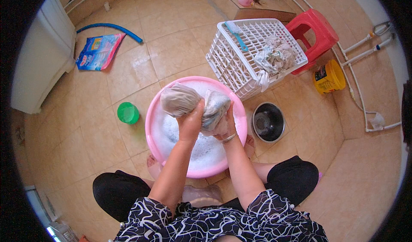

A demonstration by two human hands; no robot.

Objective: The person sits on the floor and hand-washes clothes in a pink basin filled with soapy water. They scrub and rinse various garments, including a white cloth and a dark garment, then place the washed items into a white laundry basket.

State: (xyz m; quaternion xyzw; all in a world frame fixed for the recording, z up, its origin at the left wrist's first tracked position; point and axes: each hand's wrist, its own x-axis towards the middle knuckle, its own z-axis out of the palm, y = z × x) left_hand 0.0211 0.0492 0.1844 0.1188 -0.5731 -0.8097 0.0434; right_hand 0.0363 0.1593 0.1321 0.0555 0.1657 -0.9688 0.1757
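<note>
Wet, bunched-up cloth [179,99], greyish beige on the left and paler with bluish-grey patches on the right, is held above a pink basin [151,143]. My left hand [190,124] grips it near the middle, fingers closed round it and partly hidden behind the fabric. Closed on the cloth's right-hand part is my right hand [229,124], with a bracelet on the wrist. White soap suds [206,154] cover the water in the basin below. I cannot tell whether the cloth is one piece or two.
Beyond the basin stands a white plastic basket [227,68] with a blue-handled brush [237,35] and crumpled cloths [274,57] on top. A dark metal bowl [268,122], green container [128,113], yellow bucket [329,77], red stool [319,30] and detergent bag [99,52] surround it.
</note>
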